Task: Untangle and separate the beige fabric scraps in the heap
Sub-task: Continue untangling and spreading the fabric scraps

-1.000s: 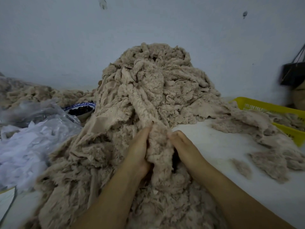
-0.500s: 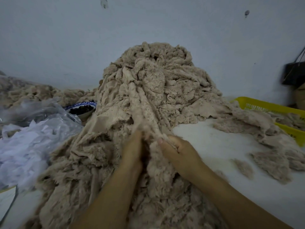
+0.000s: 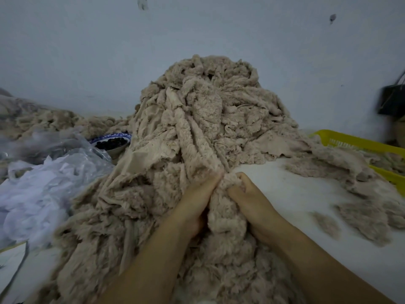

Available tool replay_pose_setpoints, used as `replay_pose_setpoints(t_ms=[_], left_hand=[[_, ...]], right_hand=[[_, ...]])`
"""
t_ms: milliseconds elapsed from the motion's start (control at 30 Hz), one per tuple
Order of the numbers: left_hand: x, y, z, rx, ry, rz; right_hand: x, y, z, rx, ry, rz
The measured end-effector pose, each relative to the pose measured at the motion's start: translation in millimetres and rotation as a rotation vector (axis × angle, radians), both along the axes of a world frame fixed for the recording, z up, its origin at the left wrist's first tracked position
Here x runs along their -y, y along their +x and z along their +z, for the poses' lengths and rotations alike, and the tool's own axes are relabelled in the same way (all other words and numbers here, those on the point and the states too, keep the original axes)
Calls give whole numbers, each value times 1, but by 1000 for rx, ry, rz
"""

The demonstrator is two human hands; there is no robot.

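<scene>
A tall heap of beige fleecy fabric scraps [image 3: 210, 110] rises against the wall and spills down toward me. A long fleecy strip [image 3: 223, 207] runs from the heap down between my hands. My left hand [image 3: 195, 202] grips its left side, thumb pressed along the fabric. My right hand [image 3: 252, 200] holds its right side with fingers curled into the pile. The fingertips of both hands are partly buried in the fabric. Loose beige scraps [image 3: 361, 213] lie apart on the white table to the right.
A clear plastic bag of white scraps [image 3: 37, 189] lies on the left. Behind it sits a blue-rimmed bowl of dark pieces [image 3: 111, 142]. A yellow plastic basket [image 3: 359, 145] holding scraps stands at the right. The white table [image 3: 289, 194] shows beside my right hand. A dark bag [image 3: 392, 102] hangs at far right.
Both hands have closed in on the fleecy strip and pulled it slightly toward me; the strands from the heap now stretch tauter. The heap itself has stayed put.
</scene>
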State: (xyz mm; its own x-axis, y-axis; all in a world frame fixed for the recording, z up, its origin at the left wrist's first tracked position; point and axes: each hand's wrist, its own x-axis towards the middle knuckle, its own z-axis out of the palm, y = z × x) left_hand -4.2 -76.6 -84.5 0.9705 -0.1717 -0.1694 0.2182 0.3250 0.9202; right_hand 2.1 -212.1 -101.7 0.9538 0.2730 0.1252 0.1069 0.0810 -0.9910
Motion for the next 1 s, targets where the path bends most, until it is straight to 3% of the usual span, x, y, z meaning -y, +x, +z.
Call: replay_pose_setpoints(t_ms=[67, 167, 233, 400, 467, 533, 633, 700, 867, 1000], left_hand=[[1, 1, 4, -39, -143, 110], [-6, 10, 6, -73, -429, 237], [-12, 15, 5, -58, -517, 326], [-47, 24, 6, -24, -803, 530], [-45, 21, 7, 55, -772, 465], [-29, 14, 7, 121, -593, 312], [-2, 1, 4, 197, -29, 44], [8, -7, 2, 155, 218, -48], [5, -3, -3, 91, 157, 49], [-2, -2, 3, 4, -136, 142]], right_hand=[[-2, -4, 2, 38, -115, 6], [0, -4, 2, 22, -159, 40], [0, -5, 5, 6, -168, 15], [17, 3, 16, -62, 174, -100], [29, 12, 18, -144, 335, -187], [35, 17, 18, -195, 460, -215], [34, 17, 19, -213, 592, -160], [34, 14, 20, -260, 641, -109], [30, 12, 16, -367, 724, 13], [30, 11, 19, -324, 738, -23]])
